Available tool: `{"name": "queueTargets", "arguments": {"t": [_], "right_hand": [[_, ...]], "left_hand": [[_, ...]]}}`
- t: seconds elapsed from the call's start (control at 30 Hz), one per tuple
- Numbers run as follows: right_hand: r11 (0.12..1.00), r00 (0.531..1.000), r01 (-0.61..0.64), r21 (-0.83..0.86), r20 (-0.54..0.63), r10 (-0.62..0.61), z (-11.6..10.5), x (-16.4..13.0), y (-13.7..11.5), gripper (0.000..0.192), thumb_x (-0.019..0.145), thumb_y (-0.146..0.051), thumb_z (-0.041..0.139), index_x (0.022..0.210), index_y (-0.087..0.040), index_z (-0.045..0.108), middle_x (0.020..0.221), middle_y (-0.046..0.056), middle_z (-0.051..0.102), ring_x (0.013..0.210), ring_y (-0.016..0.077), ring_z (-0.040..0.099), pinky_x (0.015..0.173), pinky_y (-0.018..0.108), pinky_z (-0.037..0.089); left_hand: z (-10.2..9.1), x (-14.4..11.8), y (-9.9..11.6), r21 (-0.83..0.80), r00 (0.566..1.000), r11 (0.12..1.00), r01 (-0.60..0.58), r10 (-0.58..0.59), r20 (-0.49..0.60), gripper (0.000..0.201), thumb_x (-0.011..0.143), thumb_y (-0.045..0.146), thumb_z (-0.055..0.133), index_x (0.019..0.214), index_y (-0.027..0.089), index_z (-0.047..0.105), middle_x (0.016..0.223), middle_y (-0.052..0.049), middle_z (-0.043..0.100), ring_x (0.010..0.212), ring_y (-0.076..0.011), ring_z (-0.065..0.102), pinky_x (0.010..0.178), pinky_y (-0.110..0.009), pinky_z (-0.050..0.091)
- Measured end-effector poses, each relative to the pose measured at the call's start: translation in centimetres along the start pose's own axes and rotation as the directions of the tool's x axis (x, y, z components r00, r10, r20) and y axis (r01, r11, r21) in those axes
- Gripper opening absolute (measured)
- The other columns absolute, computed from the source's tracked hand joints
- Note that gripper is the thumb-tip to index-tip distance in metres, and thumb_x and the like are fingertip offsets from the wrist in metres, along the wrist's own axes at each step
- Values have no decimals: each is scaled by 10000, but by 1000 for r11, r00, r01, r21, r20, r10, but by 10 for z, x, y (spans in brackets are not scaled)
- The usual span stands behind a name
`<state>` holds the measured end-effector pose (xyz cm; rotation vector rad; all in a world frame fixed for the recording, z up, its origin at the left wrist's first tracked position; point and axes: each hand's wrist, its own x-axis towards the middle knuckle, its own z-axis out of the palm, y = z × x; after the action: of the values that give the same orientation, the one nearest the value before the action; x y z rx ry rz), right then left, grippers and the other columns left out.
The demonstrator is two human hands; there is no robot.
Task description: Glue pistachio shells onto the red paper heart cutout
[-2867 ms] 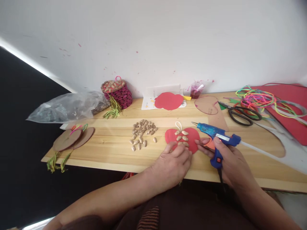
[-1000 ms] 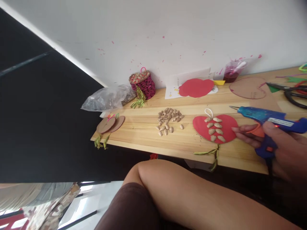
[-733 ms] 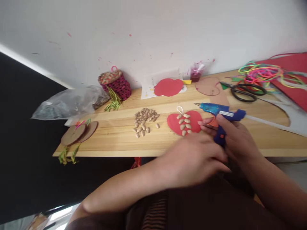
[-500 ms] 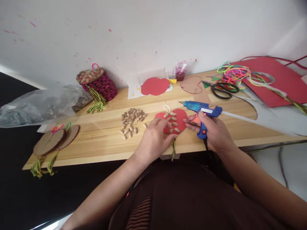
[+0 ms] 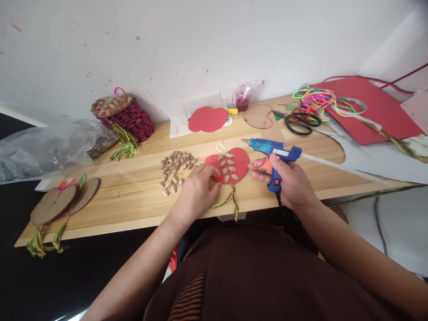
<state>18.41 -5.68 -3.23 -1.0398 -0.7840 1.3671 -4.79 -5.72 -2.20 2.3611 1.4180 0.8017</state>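
Note:
My right hand is wrapped around a blue hot glue gun, fingers by its orange trigger. The nozzle points left, and a clear glue stick sticks out behind. Below the nozzle lies a red apple-shaped card with two columns of mottled seeds, a white loop at the top and a green-yellow tassel at the bottom. My left hand is at the card's left edge, fingers curled and thumb apart, with nothing plainly held. Beside it is a loose pile of similar seeds.
A woven purple basket topped with nuts stands at the back left by a clear plastic bag. Tasselled cardboard shapes lie at the left end. Behind are another red cutout, a cup, scissors and tangled cords.
My left hand has drawn left off the card, uncovering the lower seeds and the tassel. My right hand still holds the glue gun over the card's right side. The view has shifted slightly.

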Motion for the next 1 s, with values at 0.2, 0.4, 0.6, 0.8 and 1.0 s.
{"name": "queueTargets", "arguments": {"t": [0.2,0.4,0.6,0.8,1.0], "right_hand": [[998,999,39,43,-29,-38,-2,1,3,314,761,-521,819,819,-221,746,896,63,740,1018,274,724,772,388,648],[999,999,32,-1,-36,-32,0,1,2,366,748,-559,813,838,-209,753,903,70,741,987,265,724,747,380,652],[994,996,57,-89,-66,-63,2,-2,4,373,765,-567,794,804,-199,749,890,67,723,967,258,726,663,322,655],[976,992,105,-189,-43,-115,1,-3,11,349,832,-547,742,887,-203,757,900,52,721,918,218,721,663,302,663],[971,991,122,-207,-28,-131,-1,-3,12,341,858,-530,721,907,-195,756,919,60,718,938,225,716,659,303,667]], "left_hand": [[-3,-7,-4,16,999,999,51,-51,-19,184,836,132,700,996,188,627,1068,-78,668,1081,-253,607,975,-407,494],[2,-6,-7,9,1000,1000,14,-13,-23,242,845,215,746,1044,196,610,1175,-87,655,1143,-244,618,1025,-409,493],[-5,5,-7,-3,999,999,40,-40,28,189,845,273,760,921,202,603,1109,-74,681,1121,-245,632,996,-414,503],[-4,8,-5,-25,999,999,34,-33,21,124,844,180,727,864,200,606,1097,-74,705,1135,-238,643,994,-407,502],[-12,9,-8,-61,998,998,30,-27,56,116,839,167,718,902,203,628,1140,-76,717,1135,-229,659,1005,-402,509]]}}
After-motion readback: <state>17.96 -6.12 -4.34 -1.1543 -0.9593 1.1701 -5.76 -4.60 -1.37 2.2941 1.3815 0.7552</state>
